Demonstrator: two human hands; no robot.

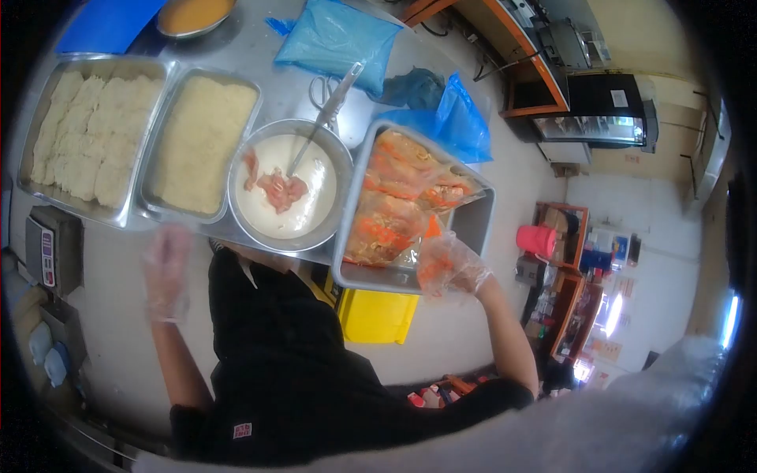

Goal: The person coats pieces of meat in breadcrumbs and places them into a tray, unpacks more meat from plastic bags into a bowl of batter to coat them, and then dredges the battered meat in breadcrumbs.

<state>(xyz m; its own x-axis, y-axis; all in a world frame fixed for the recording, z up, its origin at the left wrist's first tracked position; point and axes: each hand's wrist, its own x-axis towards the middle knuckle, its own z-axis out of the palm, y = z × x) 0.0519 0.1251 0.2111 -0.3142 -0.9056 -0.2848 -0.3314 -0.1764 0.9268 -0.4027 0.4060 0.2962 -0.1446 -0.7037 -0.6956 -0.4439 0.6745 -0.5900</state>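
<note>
My left hand (pixel 167 264), in a clear plastic glove, is raised just off the table edge near the tray of pale yellowish crumbs or flour (pixel 201 146). Its fingers are stretched out, a little blurred, and hold nothing I can see. My right hand (pixel 451 266) wears a clear glove stained orange. Its fingers are curled at the near right side of the grey tub (pixel 377 276); what they grip, if anything, is hidden. Inside the tub lies orange marinated meat (pixel 386 225) with clear plastic. A metal bowl (pixel 344 169) of white batter holds pink raw meat pieces (pixel 281 189) and a long-handled metal utensil (pixel 335 98).
A tray of pale coated pieces (pixel 95 138) stands far left. Behind the bowl are scissors (pixel 319 91) and a blue bag (pixel 339 43); another blue bag (pixel 464 118) touches the tub. An orange-filled bowl (pixel 193 16) sits at the back. A yellow bin (pixel 378 315) stands below the table.
</note>
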